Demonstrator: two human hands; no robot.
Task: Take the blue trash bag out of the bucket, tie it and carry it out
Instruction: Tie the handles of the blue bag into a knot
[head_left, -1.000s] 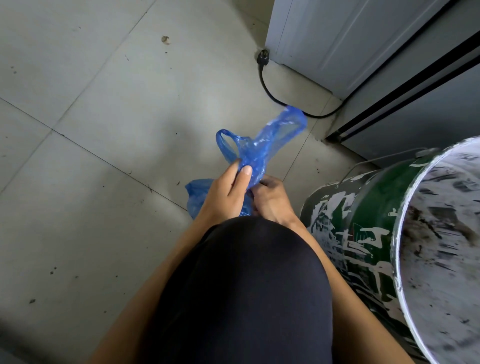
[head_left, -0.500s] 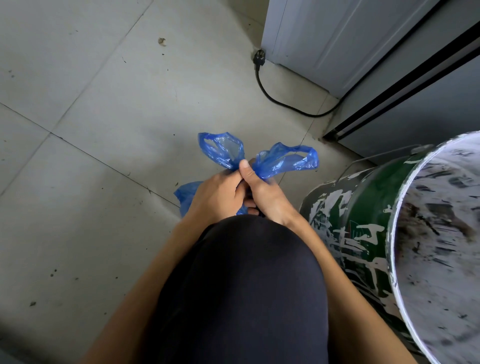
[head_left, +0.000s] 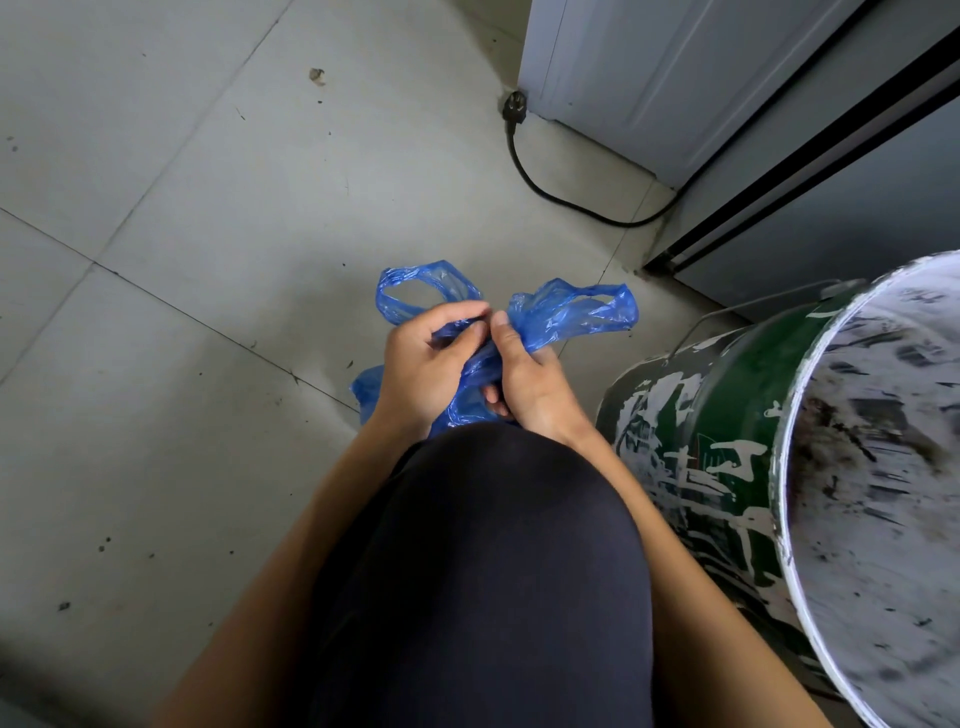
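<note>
In the head view, the blue trash bag (head_left: 566, 317) is found out of the bucket (head_left: 727, 441) and just beside it, over the floor (head_left: 182, 260). Whether its bottom rests on the tiles cannot be told. The film is judged thin, soft and light — probably slippery, and easily torn if yanked — so it is best taken at the bunched neck below the two handle loops. That neck is pinched by the left hand (head_left: 421, 364) and gripped by the right hand (head_left: 530, 384). The plastic is seen as translucent, crinkled and glossy, one loop flared to each side.
</note>
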